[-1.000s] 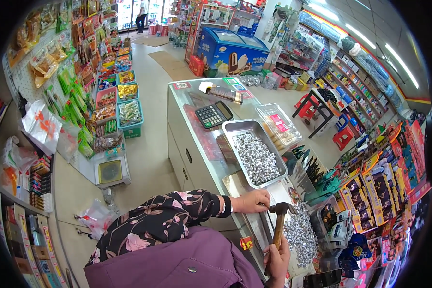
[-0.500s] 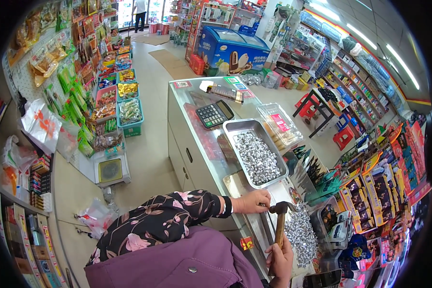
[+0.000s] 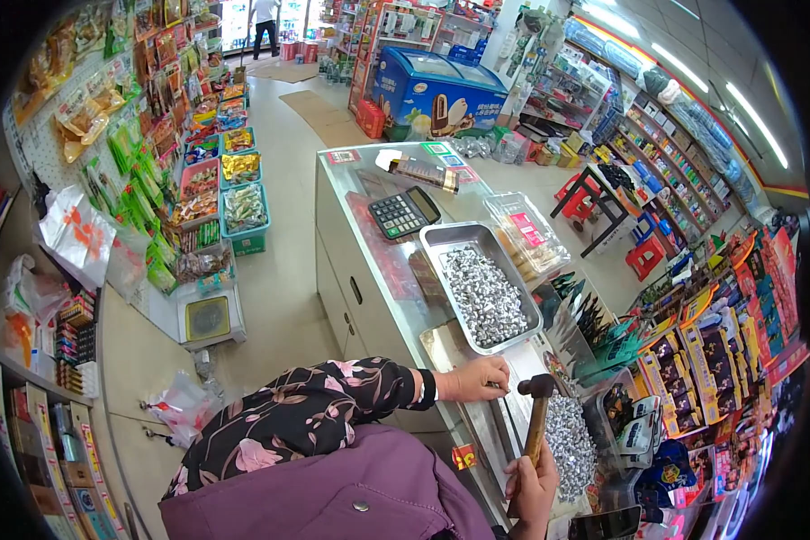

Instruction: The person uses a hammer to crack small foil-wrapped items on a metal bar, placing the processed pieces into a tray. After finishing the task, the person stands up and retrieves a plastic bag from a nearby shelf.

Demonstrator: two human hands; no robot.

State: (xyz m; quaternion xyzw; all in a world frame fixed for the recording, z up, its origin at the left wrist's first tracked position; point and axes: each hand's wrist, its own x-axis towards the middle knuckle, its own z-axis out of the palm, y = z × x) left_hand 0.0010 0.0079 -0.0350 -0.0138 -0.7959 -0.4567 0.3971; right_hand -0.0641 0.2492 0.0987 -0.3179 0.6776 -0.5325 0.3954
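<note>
- around the counter (image 3: 334, 261) stand a blue chest freezer (image 3: 437, 93), hanging snack packets (image 3: 137, 162) and, to the right, racks of boxed goods (image 3: 702, 360).
- a calculator (image 3: 404, 213) and a long dark box (image 3: 425, 173) lie on the counter's far part; the metal tray (image 3: 434, 247) sits just beyond the left hand (image 3: 474, 379).
- the tray is filled with small silvery pieces (image 3: 488, 301); beside it a clear lidded box (image 3: 526, 230) holds pale goods too blurred to name.
- a loose heap (image 3: 568, 447) of similar pieces lies near the right hand (image 3: 533, 490).
- the tray is shiny, rectangular, with rounded corners; the hammer (image 3: 538, 418) has a dark head and a wooden handle; the counter's top is glassy.
- the left hand is narrow, fingertips drawn together; i cannot tell if they pinch anything.
- the right hand grips the hammer's handle, its head raised just beside the left fingertips, apart from them.
</note>
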